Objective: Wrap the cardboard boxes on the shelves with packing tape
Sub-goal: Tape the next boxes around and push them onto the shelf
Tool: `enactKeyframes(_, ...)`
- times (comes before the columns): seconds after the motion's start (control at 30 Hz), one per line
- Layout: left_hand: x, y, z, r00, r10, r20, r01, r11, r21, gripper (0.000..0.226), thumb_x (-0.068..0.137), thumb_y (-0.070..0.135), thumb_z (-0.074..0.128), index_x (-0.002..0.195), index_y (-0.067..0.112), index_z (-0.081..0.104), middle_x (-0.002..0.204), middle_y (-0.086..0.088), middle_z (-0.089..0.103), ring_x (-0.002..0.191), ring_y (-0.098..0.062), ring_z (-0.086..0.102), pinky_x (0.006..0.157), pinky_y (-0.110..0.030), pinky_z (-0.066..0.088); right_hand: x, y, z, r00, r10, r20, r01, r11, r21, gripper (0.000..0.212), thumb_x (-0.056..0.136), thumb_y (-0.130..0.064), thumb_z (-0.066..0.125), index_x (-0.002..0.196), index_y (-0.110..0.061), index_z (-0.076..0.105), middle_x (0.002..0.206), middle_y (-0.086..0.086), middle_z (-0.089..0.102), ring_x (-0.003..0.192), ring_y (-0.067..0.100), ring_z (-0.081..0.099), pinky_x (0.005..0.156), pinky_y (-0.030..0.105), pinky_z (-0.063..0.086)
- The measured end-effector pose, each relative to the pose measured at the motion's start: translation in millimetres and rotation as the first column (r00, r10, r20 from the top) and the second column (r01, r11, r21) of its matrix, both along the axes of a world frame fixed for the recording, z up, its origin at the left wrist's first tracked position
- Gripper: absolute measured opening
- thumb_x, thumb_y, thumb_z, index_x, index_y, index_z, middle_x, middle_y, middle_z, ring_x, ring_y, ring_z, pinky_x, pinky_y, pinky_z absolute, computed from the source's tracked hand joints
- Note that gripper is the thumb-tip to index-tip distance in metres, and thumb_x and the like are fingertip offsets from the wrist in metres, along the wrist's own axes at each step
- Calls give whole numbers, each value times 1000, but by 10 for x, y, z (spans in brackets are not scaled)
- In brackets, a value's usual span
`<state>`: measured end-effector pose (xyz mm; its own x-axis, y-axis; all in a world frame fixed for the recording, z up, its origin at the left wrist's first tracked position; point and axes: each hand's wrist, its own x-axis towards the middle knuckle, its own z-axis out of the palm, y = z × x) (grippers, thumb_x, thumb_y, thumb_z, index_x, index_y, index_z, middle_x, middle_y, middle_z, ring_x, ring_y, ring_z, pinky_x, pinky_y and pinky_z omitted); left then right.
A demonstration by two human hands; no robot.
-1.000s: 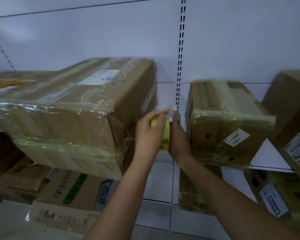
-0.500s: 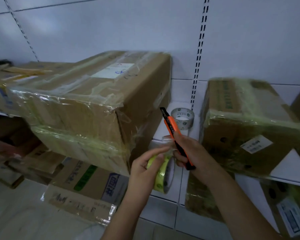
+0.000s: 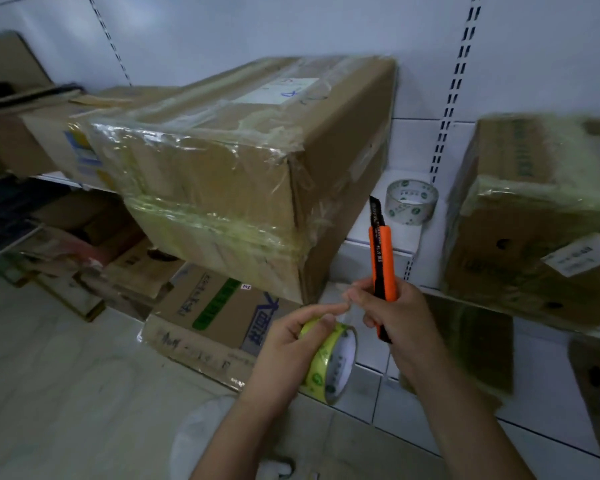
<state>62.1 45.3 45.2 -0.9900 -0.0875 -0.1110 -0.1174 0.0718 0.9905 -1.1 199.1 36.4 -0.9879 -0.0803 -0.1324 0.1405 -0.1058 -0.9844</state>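
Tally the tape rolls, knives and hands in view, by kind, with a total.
Tape rolls: 2, the yellow roll in the left hand and the clear roll on the shelf
Utility knives: 1, the orange knife
Hands: 2, left hand, right hand
Total: 5

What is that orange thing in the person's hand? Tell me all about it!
It is an orange box cutter, the snap-blade kind. It has a long, thin orange body that looks like plastic, with a black strip running down its length and a dark black tip at the top. It stands nearly upright, tip pointing up toward the shelf. The right hand grips its lower part, fingers curled around it, and its black bottom end sticks out below the hand. Nothing else touches it.
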Motion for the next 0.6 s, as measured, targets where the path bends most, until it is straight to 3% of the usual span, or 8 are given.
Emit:
enactKeyframes(0.1,209,-261,79,997,-79,11,79,995,-56,22,98,19,58,104,27,78,103,8,76,101,-12,70,91,-29,53,301,-259,-31,993,-117,-16,116,993,-9,11,79,-9,80,80,-14,70,62,3,63,52,16,51,55,36,42)
enactKeyframes(0.17,409,-551,119,994,-111,-8,111,991,-75,21,98,20,59,104,28,78,104,8,76,101,-12,70,92,-30,54,522,-499,-14,994,-109,-28,107,992,-63,7,83,-11,76,83,-11,70,59,4,61,48,15,47,52,34,41)
enactKeyframes(0.27,834,-1127,146,994,-103,-45,103,995,-4,25,97,15,59,101,28,79,106,6,75,103,-12,69,88,-28,54,921,-981,40,997,8,-78,-22,984,-175,28,88,-30,66,98,-4,71,50,2,41,43,11,33,45,24,37)
enactKeyframes(0.33,1133,-1560,155,997,-62,-52,69,989,133,25,93,15,59,97,27,80,108,0,75,100,-16,70,81,-25,54,1206,-1377,71,992,60,-113,-76,987,-143,30,87,-37,67,105,-14,75,52,3,30,43,12,31,43,23,35)
enactKeyframes(0.47,1667,-2406,167,999,-4,-34,15,945,327,18,85,14,66,97,18,80,108,-14,74,93,-23,71,74,-25,56,1668,-2226,109,959,264,-108,-277,951,-139,28,86,-42,69,107,-25,76,55,4,28,46,12,27,43,23,30)
enactKeyframes(0.6,2094,-3116,231,997,69,-19,-56,918,394,19,87,6,63,89,14,80,93,-12,74,80,-17,71,68,-22,56,1872,-2976,277,808,585,-72,-589,806,-67,41,74,-52,80,101,-22,75,51,-2,36,43,11,30,43,25,28)
